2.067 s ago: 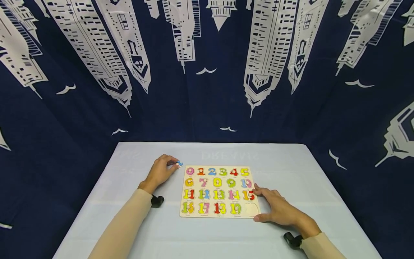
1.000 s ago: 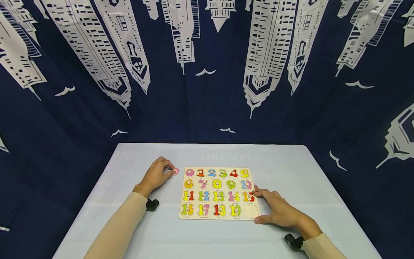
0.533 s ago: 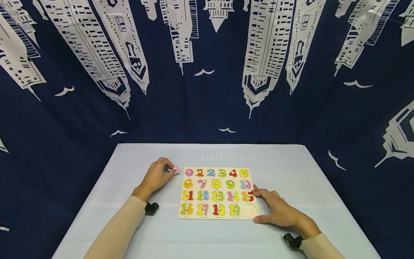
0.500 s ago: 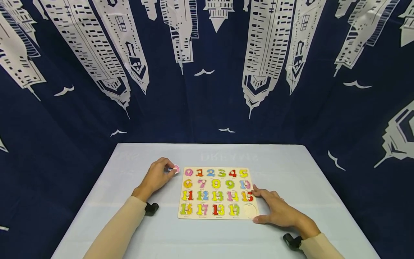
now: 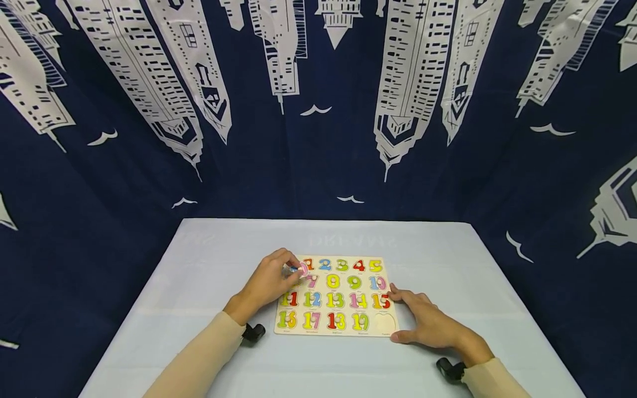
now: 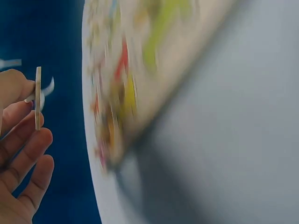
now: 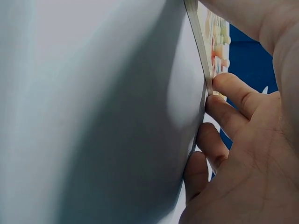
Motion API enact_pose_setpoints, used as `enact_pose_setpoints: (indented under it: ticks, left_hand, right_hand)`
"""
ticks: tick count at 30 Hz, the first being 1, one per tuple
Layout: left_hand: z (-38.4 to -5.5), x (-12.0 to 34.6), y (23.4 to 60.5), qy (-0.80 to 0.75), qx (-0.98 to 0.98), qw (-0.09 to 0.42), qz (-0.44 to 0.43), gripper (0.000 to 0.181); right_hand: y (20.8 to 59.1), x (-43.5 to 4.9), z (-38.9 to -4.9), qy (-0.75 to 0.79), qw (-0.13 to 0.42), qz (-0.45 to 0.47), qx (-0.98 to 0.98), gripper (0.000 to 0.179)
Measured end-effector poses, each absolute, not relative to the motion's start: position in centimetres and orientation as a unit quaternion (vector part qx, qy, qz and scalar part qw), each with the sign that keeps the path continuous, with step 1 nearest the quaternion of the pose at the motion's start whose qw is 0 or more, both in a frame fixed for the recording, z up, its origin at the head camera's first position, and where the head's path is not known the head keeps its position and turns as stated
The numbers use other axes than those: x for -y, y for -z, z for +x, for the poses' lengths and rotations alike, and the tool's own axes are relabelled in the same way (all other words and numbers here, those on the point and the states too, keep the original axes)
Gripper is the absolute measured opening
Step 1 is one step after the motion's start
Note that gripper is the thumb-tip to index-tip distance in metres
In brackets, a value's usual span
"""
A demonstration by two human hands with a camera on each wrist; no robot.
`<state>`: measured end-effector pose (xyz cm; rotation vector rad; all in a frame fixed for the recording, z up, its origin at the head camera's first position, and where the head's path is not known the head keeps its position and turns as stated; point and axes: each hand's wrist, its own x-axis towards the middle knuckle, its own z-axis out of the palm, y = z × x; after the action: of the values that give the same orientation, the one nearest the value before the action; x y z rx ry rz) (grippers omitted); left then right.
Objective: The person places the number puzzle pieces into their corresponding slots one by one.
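My left hand (image 5: 269,283) pinches a blue and pink number piece (image 5: 303,269) between thumb and fingers, above the upper left part of the wooden number puzzle board (image 5: 323,333). In the left wrist view the number piece (image 6: 38,98) appears edge-on, its face turned away. The board's 0 and 6 are mostly hidden behind that hand. Colourful knobbed numbers fill the board, with a bare recess (image 5: 385,322) in its lower right corner. Along the right edge, my right hand (image 5: 433,321) touches the board with thumb and fingers spread and fairly straight.
The board lies flat on a white-covered table (image 5: 224,232). Behind the table hangs a dark blue cloth (image 5: 318,160) printed with white buildings. A black wrist device (image 5: 450,369) sits at the right wrist, and another (image 5: 254,333) at the left.
My left hand has carried the number piece rightward, from the table left of the board to over its upper left corner. The right hand keeps its place at the board's edge.
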<state>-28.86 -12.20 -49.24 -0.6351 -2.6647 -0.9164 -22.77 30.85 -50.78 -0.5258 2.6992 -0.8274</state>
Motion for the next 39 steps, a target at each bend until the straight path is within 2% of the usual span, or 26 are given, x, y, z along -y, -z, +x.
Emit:
enact_pose_setpoints:
  ticks: [16,26,39]
  left_hand:
    - [-25.9,0.5,49.6,0.259,0.893,0.034,-0.367,0.013]
    - [-25.5,-5.1,51.1,0.180,0.891,0.041,-0.415,0.006]
    - [-25.6,-6.4,52.0,0.162,0.894,0.065,-0.413,0.012]
  right_hand:
    - [51.1,-31.0,-22.9,0.286,0.125,-0.191,-0.931,0.096]
    - [51.1,-31.1,-22.8,0.286,0.107,-0.223,-0.926,0.092]
    - [51.2,-31.2,-23.1,0.288,0.099,-0.224,-0.926,0.092]
